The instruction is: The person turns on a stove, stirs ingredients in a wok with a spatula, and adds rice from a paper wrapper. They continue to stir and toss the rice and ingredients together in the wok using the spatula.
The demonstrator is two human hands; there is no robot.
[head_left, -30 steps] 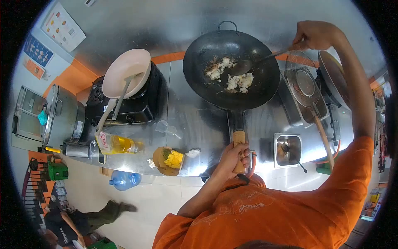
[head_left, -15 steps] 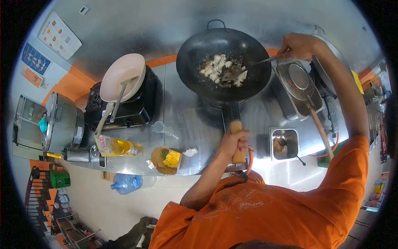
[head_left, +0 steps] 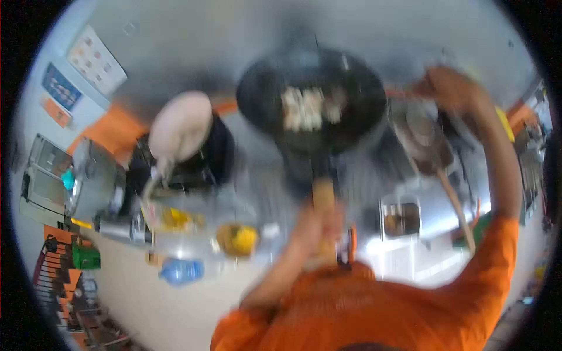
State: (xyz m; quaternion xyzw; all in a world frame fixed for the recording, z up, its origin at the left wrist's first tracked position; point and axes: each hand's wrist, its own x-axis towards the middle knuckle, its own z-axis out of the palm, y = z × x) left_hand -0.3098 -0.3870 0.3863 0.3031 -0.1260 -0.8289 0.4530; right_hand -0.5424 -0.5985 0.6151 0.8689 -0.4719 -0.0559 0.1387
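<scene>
The whole view is smeared by motion. My left hand (head_left: 319,225) is wrapped round the wooden handle of a black wok (head_left: 363,120). White, crumbly food (head_left: 304,108) with browned bits lies in the wok's middle. Beyond the wok's right rim, my right hand (head_left: 451,90) is closed on the handle end of a wok spatula; the blur hides most of the spatula now. Below that hand, a round strainer with a long wooden handle (head_left: 456,202) rests over a metal container (head_left: 401,128).
To the left, a pale frying pan (head_left: 181,126) sits on a black stove (head_left: 219,152). Nearer me are an oil bottle (head_left: 178,219), a box with yellow contents (head_left: 237,240) and a small steel container (head_left: 401,217). A large pot (head_left: 96,178) stands far left.
The view has blurred and shifted. The wok handle has come closer to my body with my left hand, and the food has shifted within the wok. My right hand has moved slightly right and down.
</scene>
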